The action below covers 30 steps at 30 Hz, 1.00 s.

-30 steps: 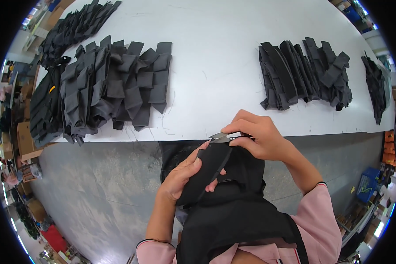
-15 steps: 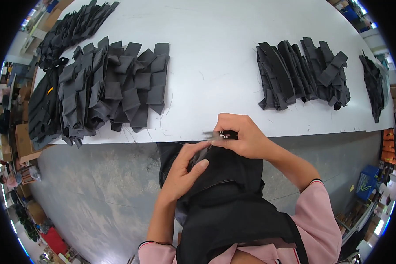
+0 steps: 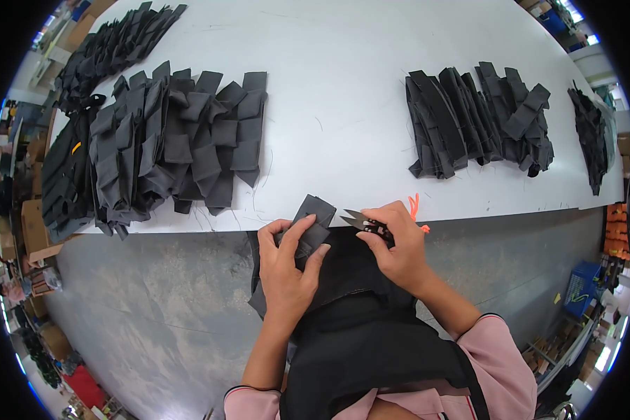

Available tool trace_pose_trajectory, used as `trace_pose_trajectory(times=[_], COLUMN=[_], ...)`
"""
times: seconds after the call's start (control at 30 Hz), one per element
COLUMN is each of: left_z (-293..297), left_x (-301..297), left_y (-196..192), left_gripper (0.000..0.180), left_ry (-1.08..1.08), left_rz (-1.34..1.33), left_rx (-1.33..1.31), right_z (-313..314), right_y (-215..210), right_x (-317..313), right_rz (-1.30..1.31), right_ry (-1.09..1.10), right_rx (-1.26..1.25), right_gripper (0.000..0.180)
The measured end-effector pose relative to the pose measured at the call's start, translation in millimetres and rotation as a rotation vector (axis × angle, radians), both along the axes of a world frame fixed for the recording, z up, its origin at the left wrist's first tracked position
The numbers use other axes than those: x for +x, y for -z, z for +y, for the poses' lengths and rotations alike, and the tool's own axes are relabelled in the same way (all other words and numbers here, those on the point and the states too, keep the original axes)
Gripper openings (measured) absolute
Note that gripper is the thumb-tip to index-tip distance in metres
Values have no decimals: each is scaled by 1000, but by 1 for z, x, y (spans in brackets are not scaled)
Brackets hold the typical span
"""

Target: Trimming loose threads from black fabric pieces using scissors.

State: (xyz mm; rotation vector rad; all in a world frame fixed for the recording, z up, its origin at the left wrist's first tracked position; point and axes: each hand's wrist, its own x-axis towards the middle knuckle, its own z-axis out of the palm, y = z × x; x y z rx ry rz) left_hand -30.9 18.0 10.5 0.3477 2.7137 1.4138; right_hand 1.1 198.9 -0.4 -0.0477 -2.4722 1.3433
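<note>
Between the fingers and thumb of my left hand (image 3: 285,269) is a dark grey fabric piece (image 3: 315,213), its folded corner at the table's front edge. My right hand (image 3: 403,245) grips small black thread snips (image 3: 361,220). Their two pointed blades are apart and aim left toward the fabric, with a small gap between. A bright orange cord (image 3: 414,206) shows beside my right hand. Below the hands lies my black apron (image 3: 350,273); part of the held fabric hangs over it and is hard to tell from it.
On the white table (image 3: 336,91), a large pile of grey folded fabric strips (image 3: 182,140) lies left, with another pile (image 3: 108,52) behind it. Further fabric strips (image 3: 469,126) lie right, near a dark bundle (image 3: 592,140) by the edge. A blue crate (image 3: 584,288) stands at the right.
My right hand has moved right and a little down with the snips, away from the fabric. My left hand has lifted the fabric's corner into view, and the orange cord now shows.
</note>
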Motion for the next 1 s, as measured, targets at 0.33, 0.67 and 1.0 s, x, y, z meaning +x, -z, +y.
trace_pose_trajectory(times=[0.33, 0.67, 1.0], left_z=[5, 3, 2], left_x=[5, 8, 19], left_y=[-3, -9, 11], left_gripper=[46, 104, 31], left_ry=[-14, 84, -18], left_rz=[172, -550, -933], left_rx=[-143, 828, 874], right_z=[-4, -6, -22], right_y=[6, 2, 19], right_x=[-2, -39, -35], right_rz=[-31, -584, -432], right_ry=[-12, 16, 12], right_rx=[75, -1226, -780], right_gripper=[26, 14, 11])
